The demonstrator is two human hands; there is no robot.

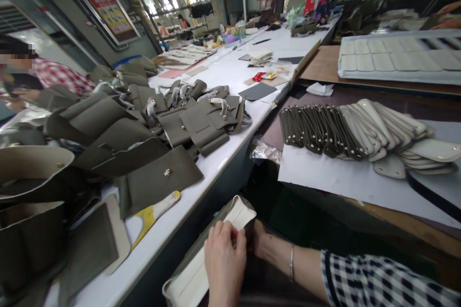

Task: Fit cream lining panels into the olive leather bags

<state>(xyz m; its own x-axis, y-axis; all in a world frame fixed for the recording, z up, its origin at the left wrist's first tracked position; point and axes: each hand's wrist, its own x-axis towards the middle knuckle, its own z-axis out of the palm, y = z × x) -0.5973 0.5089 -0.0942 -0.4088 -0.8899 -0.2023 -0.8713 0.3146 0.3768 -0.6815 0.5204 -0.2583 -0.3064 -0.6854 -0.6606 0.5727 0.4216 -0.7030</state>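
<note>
Low in the middle, an unfinished dark olive bag with a long cream-coloured strip along its upper side lies at a slant between my hands. Over the cream strip, my left hand has bent fingers pressed together on the material near its far end. My right hand grips the same bag from its right side; most of its fingers are hidden behind it. A bracelet and a black-and-white checked sleeve show on my right arm.
On the white table at left lie many olive bags and a yellow-and-white handled tool. At right, dark and pale straps fan out on white paper. Light panels lie behind them. A person in a checked shirt is at far left.
</note>
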